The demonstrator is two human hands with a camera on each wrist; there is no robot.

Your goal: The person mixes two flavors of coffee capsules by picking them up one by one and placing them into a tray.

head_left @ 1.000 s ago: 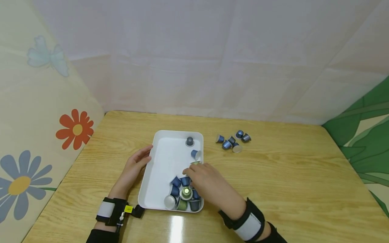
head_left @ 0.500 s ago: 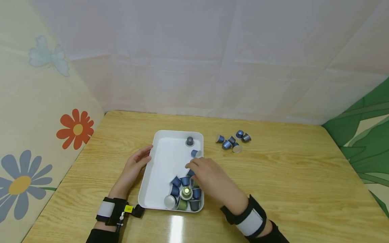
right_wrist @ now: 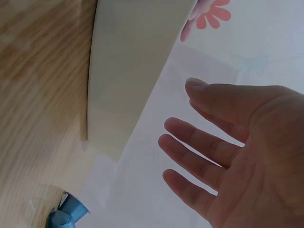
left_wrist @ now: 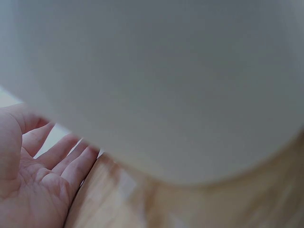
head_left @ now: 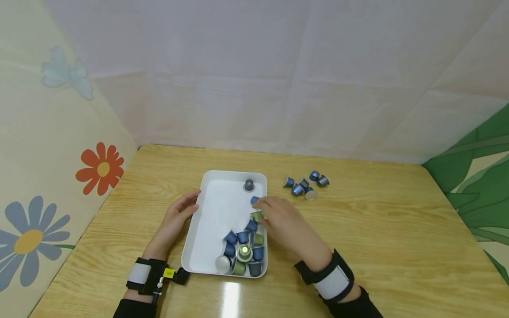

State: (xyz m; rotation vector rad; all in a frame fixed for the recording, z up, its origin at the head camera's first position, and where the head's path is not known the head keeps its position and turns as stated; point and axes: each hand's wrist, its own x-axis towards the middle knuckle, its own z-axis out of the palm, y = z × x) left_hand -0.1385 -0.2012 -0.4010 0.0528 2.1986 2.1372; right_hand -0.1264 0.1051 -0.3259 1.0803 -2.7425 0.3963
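Note:
My left hand (head_left: pixel 178 216) rests against the left side of a white tray (head_left: pixel 210 221), fingers extended along its rim; the left wrist view shows the palm and fingers (left_wrist: pixel 61 156) beside the tray's blurred wall. My right hand (head_left: pixel 284 221) reaches over the tray's right rim. Its fingertips are right at a blue coffee capsule (head_left: pixel 255 200), which they partly cover, and its thumb is near a green coffee capsule (head_left: pixel 256 215). In the right wrist view the fingers (right_wrist: pixel 202 142) are loosely bent, thumb above, and no capsule shows between them. Several blue, green and grey capsules (head_left: pixel 242 237) crowd the tray's near right corner.
One grey capsule (head_left: pixel 248 185) stands at the tray's far right. Several blue and dark capsules (head_left: pixel 297 190) lie on the wooden table (head_left: pixel 377 229) beyond the tray to the right. A pale cloth wall (head_left: pixel 278 88) rises behind the table.
My right hand has moved away from the near cluster toward the tray's far end, uncovering a blue and two green capsules. The left hand stays at the rim.

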